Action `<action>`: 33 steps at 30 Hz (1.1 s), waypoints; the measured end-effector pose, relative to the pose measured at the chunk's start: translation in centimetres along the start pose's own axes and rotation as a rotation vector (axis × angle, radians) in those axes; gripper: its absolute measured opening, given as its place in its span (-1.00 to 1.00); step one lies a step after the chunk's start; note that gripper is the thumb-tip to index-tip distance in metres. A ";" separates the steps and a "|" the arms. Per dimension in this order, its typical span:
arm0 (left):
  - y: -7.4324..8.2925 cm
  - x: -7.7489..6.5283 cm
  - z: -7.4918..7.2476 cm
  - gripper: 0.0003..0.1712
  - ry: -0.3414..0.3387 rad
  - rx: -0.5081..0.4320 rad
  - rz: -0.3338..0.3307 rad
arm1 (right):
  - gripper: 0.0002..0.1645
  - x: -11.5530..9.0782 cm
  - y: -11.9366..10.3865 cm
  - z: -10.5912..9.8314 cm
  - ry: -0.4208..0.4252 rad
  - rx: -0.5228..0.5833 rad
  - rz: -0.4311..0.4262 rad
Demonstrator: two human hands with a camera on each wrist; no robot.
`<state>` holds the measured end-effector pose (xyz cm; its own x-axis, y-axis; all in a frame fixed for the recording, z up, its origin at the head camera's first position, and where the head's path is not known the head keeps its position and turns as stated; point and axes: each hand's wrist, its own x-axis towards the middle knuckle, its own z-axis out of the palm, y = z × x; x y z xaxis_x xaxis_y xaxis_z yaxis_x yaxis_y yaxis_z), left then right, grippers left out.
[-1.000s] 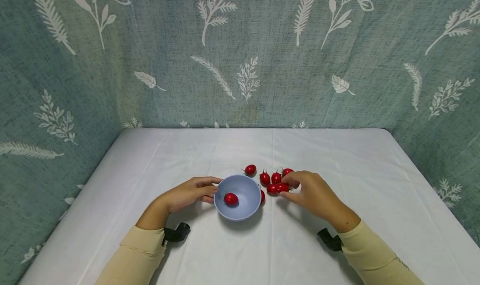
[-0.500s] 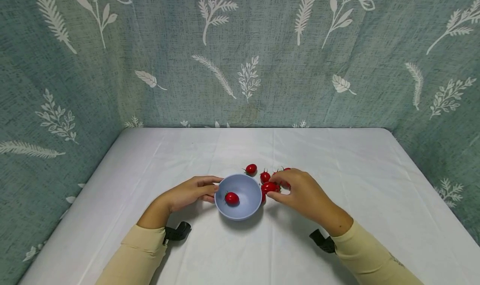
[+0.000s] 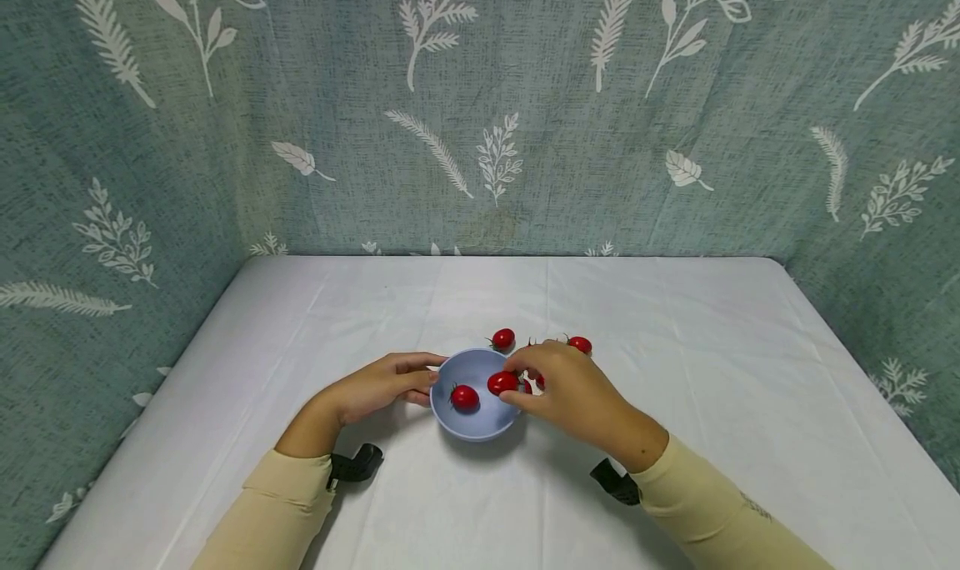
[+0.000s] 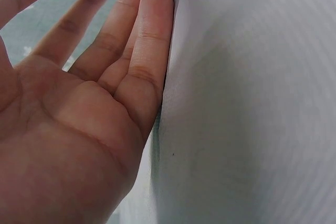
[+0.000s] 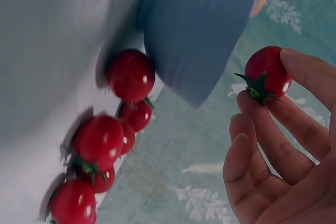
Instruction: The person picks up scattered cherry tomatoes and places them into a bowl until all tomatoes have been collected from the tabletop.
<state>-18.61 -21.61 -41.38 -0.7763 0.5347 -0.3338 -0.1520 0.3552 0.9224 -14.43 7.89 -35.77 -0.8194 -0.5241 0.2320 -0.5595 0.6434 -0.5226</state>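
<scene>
A light blue bowl (image 3: 476, 430) stands on the white table, with one cherry tomato (image 3: 464, 398) inside it. My left hand (image 3: 381, 389) grips the bowl's left side, thumb near the rim and fingers against the outer wall. Over the bowl's right rim, my right hand (image 3: 573, 391) pinches another cherry tomato (image 3: 502, 383) between thumb and fingertips. Seen from the right wrist, the held tomato (image 5: 268, 72) shows its green calyx and is raised beside the bowl (image 5: 194, 35).
Several cherry tomatoes lie just right of and behind the bowl, partly hidden by my right hand in the head view. Two that show are a rear tomato (image 3: 503, 339) and a right one (image 3: 580, 345). A leaf-patterned green cloth (image 3: 480, 137) hangs behind the table.
My right hand has picked a cherry tomato from the group and carried it left over the bowl's rim. The left hand and the bowl have stayed in place.
</scene>
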 end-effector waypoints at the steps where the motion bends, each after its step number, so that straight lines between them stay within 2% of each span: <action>1: 0.0 0.0 0.0 -0.36 -0.002 0.000 0.001 | -0.71 0.1 -0.1 0.2 -0.006 -0.003 0.004; 27: -0.2 -0.1 -0.2 -0.38 -0.021 -0.012 0.037 | -0.67 2.2 -1.4 3.4 -0.163 0.011 -0.033; 33: -0.2 -0.1 -0.2 -0.38 -0.019 -0.023 0.042 | -0.70 2.4 -1.4 3.9 -0.184 -0.019 -0.048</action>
<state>-18.62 -21.83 -41.51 -0.7706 0.5634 -0.2981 -0.1338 0.3143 0.9398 -15.14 3.57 -37.68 -0.7558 -0.6469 0.1014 -0.6014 0.6244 -0.4985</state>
